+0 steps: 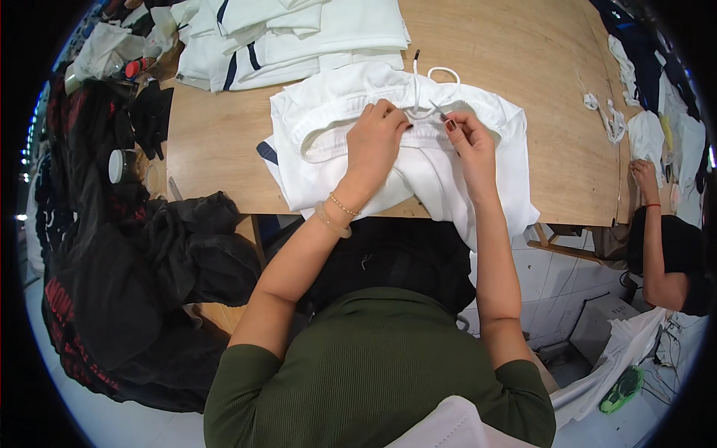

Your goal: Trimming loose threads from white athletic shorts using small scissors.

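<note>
White trousers [433, 170] with a gathered elastic waistband lie at the table's near edge, part of them hanging over it. A white drawstring [446, 71] with a dark tip loops out beyond the waistband. My left hand [373, 144] is bent over the waistband's near side, fingertips pressed together on the white fabric near the drawstring. In my right hand [472, 138], a small pointed metal tool [438, 110] is pinched between thumb and fingers, its tip angled toward the drawstring. The tool's rear end is hidden in the hand, so its exact kind does not show.
Folded white garments with dark stripes [291, 45] are stacked at the far left of the wooden table [515, 45]. Dark clothing [127, 276] heaps up on my left beside a round jar [117, 166]. At the right, another person's hand [644, 175] touches white fabric.
</note>
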### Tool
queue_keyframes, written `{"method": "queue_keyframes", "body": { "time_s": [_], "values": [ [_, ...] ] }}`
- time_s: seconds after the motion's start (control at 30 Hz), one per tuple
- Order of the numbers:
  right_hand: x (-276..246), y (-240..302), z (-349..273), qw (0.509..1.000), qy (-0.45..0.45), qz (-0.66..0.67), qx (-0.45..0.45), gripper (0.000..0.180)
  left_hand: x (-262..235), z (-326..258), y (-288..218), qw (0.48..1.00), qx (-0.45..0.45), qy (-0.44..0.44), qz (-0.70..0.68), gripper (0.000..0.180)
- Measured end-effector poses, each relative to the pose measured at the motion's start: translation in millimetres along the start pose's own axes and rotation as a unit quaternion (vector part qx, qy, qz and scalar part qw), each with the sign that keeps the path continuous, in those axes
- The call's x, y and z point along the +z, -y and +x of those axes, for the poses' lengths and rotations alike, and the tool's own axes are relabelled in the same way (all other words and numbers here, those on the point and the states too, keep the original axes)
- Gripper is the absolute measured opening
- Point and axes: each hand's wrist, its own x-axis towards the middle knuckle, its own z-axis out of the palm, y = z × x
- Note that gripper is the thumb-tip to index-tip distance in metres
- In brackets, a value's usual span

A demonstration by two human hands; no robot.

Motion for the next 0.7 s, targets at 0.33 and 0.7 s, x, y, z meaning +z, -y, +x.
{"method": "queue_keyframes", "body": {
  "time_s": [0.33, 0.7],
  "values": [
    [-2, -10, 23, 0.990, 0.096, 0.068, 0.072, 0.035, -6, -27, 12, 0.961, -0.105, -0.071, -0.246, 0.007],
    [0, -13, 14, 0.993, 0.077, 0.082, 0.043, 0.035, -16, -8, 2, 0.996, -0.038, -0.009, -0.085, 0.018]
  ]
}}
